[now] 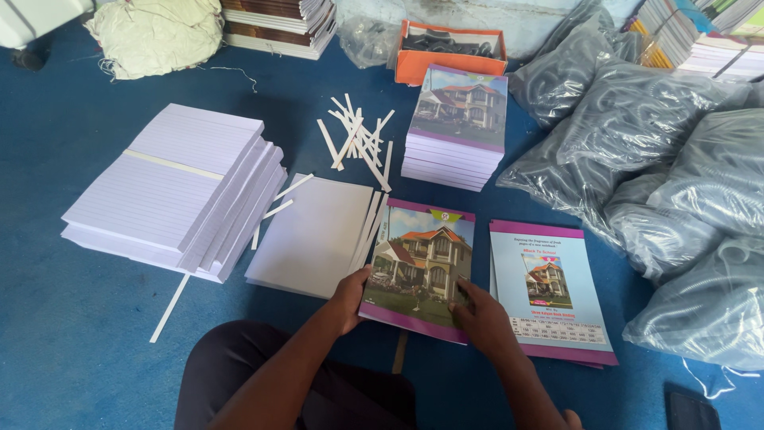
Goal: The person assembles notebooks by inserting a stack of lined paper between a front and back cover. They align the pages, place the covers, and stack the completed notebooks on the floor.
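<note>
A notebook cover [422, 259] printed with a house picture and purple borders lies on the blue floor in front of me. My left hand [348, 299] grips its lower left edge. My right hand [477, 317] presses on its lower right corner. To the right lies a small pile of back covers [553, 291], light blue with a small house picture. To the left sits a plain white pad [310, 235].
A tall stack of lined paper pads [179, 191] is at the left. Finished notebooks [458, 131] are stacked beyond, beside scattered white paper strips [358, 143]. Clear plastic bags of spiral coils [668, 175] fill the right. An orange box [450, 52] stands behind.
</note>
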